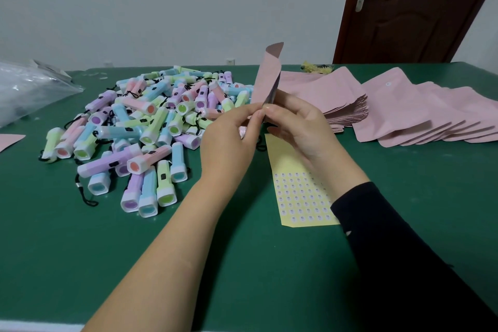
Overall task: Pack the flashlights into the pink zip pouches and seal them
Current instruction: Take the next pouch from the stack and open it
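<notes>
Both hands pinch one pink pouch (266, 78) upright between them, left hand (231, 129) and right hand (293, 126) clamped on its lower edge, probably working the zip. Whether a flashlight is inside cannot be seen. Left of the left hand sits the flashlight pile (140, 126); right of the right, spare pouches (390, 105).

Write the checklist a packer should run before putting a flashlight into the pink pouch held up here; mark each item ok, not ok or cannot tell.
1. Grip: left hand and right hand pinch the flat pink zip pouch: ok.
2. Pouch mouth open: cannot tell.
3. Flashlight in hand: not ok, both hold the pouch.
4. Supply: pile of pastel plastic flashlights on the green table: ok.
5. Reserve: spare pink pouches stacked at right: ok.
</notes>
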